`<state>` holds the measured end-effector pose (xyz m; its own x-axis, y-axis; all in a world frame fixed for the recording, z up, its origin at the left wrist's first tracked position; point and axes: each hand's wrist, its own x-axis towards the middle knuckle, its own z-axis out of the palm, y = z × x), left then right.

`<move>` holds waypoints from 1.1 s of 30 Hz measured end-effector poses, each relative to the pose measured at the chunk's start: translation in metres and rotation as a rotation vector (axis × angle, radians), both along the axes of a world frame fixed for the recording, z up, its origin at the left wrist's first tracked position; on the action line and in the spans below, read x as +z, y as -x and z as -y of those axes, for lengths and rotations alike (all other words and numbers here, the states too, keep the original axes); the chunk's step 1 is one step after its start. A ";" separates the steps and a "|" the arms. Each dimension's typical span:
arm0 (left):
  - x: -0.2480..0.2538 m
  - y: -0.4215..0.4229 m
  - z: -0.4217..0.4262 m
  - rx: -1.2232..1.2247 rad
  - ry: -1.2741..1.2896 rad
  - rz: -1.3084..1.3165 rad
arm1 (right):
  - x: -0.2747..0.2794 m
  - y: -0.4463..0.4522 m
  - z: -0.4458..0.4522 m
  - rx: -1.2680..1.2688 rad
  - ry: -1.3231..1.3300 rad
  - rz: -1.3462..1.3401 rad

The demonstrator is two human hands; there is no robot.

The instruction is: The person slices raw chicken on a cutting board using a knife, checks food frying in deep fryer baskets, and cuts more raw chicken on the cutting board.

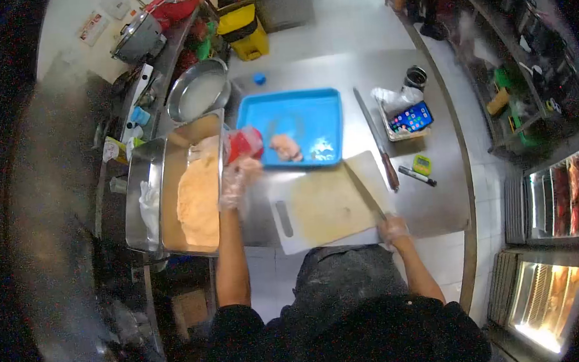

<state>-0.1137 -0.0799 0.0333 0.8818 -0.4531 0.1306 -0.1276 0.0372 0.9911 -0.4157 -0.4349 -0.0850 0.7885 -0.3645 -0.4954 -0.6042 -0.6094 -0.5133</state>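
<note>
My right hand, in a clear plastic glove, is closed round the handle of a knife. Its blade slants over the right part of a pale cutting board. My left hand, also gloved, is smeared by motion between the metal pan and the blue tray. Pinkish stuff shows by its fingers, but I cannot tell whether they grip it. Just beyond is a blurred red object of unclear kind. A pale pink piece of raw meat lies in the blue tray.
Left stands a metal pan of orange-tinted minced or pasty food, beside another metal pan. A second long knife, a phone on a small box, a marker and a green timer lie right. A metal bowl stands behind.
</note>
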 end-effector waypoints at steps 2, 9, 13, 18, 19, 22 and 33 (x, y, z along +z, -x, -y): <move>0.018 -0.036 -0.028 0.104 -0.052 0.023 | 0.013 -0.004 -0.012 0.024 0.051 0.033; 0.001 -0.125 -0.068 0.327 -0.514 -0.096 | -0.014 -0.014 -0.041 -0.028 0.054 0.120; -0.018 -0.129 -0.045 0.442 -0.765 -0.049 | -0.022 -0.004 -0.050 -0.085 0.069 0.246; -0.154 -0.203 -0.052 0.173 -0.259 -0.466 | -0.001 -0.005 -0.059 -0.069 0.081 0.168; -0.108 -0.182 -0.039 0.192 -0.441 -0.449 | -0.012 0.000 -0.058 -0.034 0.147 0.220; -0.009 -0.126 -0.005 0.170 -0.487 -0.308 | -0.060 0.008 -0.040 0.049 0.143 0.304; -0.023 -0.115 -0.006 0.472 -0.995 0.296 | 0.013 -0.002 -0.040 -0.041 0.179 0.144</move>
<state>0.0014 -0.0742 0.0107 0.9860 -0.1032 0.1308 -0.1543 -0.8621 0.4827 -0.4139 -0.3945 -0.0722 0.8291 -0.4698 -0.3032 -0.5587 -0.6752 -0.4817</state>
